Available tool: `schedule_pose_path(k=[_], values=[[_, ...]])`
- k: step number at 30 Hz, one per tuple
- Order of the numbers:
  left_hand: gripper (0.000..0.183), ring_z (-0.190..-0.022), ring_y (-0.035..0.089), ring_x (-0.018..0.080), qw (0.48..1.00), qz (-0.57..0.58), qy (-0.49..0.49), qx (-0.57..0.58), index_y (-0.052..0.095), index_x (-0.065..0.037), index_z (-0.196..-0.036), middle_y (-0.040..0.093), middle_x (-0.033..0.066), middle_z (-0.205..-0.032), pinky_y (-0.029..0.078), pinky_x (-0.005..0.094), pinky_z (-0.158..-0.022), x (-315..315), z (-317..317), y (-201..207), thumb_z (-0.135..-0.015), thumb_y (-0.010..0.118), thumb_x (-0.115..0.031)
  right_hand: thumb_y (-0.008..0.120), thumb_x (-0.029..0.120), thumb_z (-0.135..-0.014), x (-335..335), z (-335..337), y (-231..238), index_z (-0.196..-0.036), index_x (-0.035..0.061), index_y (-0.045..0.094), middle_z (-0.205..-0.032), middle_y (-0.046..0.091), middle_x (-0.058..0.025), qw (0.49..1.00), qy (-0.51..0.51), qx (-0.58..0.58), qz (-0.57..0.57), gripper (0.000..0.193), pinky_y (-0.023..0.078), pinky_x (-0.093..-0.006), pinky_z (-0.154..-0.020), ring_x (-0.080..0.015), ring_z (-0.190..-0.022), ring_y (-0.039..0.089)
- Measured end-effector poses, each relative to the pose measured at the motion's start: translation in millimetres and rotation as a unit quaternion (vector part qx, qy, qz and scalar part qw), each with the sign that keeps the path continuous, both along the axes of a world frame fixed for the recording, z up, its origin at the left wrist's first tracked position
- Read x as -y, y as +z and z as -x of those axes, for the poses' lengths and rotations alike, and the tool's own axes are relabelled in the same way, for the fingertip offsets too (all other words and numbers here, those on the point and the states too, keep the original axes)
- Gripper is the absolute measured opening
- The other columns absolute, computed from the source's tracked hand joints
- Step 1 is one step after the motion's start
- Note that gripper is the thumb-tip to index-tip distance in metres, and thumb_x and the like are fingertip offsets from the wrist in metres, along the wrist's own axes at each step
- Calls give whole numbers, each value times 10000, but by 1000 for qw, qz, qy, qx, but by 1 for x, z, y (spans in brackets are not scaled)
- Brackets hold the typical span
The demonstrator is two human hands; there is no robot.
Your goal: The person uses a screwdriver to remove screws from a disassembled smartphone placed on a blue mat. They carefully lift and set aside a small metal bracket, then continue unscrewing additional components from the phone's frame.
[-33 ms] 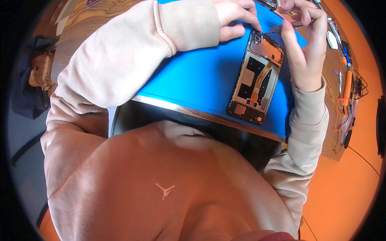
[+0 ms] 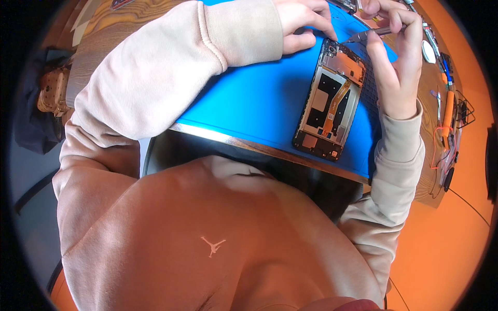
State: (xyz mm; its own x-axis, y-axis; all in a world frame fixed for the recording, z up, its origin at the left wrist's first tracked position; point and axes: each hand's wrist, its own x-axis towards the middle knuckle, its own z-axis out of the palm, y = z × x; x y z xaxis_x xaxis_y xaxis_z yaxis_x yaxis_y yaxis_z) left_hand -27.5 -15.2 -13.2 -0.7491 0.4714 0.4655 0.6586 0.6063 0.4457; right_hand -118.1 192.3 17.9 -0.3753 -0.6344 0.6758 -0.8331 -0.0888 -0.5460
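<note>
Phone point(image 2: 332, 101), black, rectangular, opened, lies on the flat blue mat point(image 2: 249, 103) as I, right hand point(image 2: 397, 70) pinching a slim grey tool point(image 2: 359, 37), left hand point(image 2: 303, 22) unclear in grip, apparently probe its top, next needing steadiness.

a wooden table point(image 2: 129, 25) with dark, wavy grain shows bare at the far left and along the right. a blue mat point(image 2: 249, 98) covers its middle and reaches to the table's near edge. on the right part of the mat lies an opened phone point(image 2: 328, 103), its inner parts facing up, set a little aslant, its near end close to the mat's near edge. at the far side a dark device part point(image 2: 346, 5) is cut off from view. along the table's right side lie a white oval thing point(image 2: 428, 52), an orange-handled tool point(image 2: 449, 109) and, nearer, a black handle point(image 2: 449, 179).
</note>
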Motion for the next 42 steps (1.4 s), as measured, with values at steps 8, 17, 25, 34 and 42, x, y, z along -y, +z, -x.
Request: schedule_pose_path(k=[8,17,25,34,42], values=[[292,-1092,550,325,1000,10,1,6,634,-16,-1240,562,153,-1157,459,397,-1015,-1,2,0,-983,561,-132,627,-78,-843,0,11,-19,-1023,43,420,-1016,494,-88,997,-48,-58,23,300,420,-284,-875,-161,-924,481],[290,-1092,549,317,1000,3,-7,6,637,-25,-1243,565,148,-1156,458,394,-1014,2,4,-4,-977,579,-125,665,-52,-824,-6,10,-12,-1028,44,429,-1013,500,-86,995,-65,-75,5,326,420,-289,-901,-172,-948,496],[278,-1158,560,282,996,-44,-20,72,662,-63,-1234,581,121,-1206,446,367,-1060,10,8,-2,-977,604,-152,649,-98,-827,-4,20,-17,-1023,39,424,-1011,506,-96,992,-40,-115,32,328,430,-271,-856,-173,-919,498],[290,-1169,565,278,995,-35,-15,91,658,-65,-1247,586,117,-1213,444,366,-1068,10,7,0,-981,603,-165,621,-19,-810,-12,1,5,-1034,43,414,-1032,498,-102,999,-30,-5,-31,312,419,-297,-902,-184,-950,489],[296,-1178,557,278,994,-39,-10,98,653,-69,-1263,580,124,-1232,437,370,-1082,9,7,-2,-986,598,-159,596,-20,-803,-9,19,-16,-1032,44,407,-1032,500,-112,991,-81,-109,-11,304,424,-303,-898,-193,-941,496]])
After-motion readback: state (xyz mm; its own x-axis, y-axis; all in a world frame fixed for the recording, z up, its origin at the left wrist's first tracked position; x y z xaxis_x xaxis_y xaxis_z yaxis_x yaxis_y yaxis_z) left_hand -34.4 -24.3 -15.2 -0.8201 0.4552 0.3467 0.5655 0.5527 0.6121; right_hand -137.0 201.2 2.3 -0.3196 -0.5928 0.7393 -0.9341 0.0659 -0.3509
